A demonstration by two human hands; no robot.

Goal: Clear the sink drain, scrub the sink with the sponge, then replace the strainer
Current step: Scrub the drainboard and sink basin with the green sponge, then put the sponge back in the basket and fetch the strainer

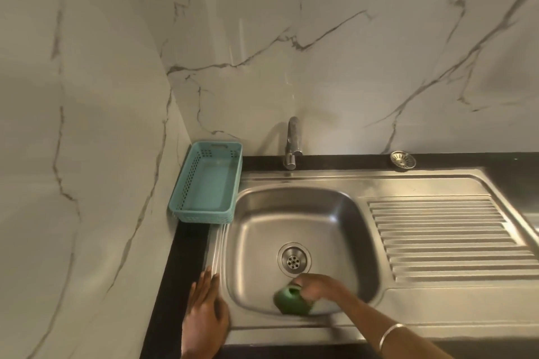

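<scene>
The steel sink (297,213) holds the right hand (316,285) gripping a green sponge (290,302) near its bare drain (294,259). The teal basket (230,183) appears empty. The left hand (205,315) lies flat, fingers straight, on the sink rim. The strainer (402,159) sits on the table behind.

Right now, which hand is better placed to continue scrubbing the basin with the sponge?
The right hand. It already grips the green sponge against the near wall of the sink, beside the drain. The left hand lies flat on the sink's left rim, outside the basin, and holds nothing.
</scene>
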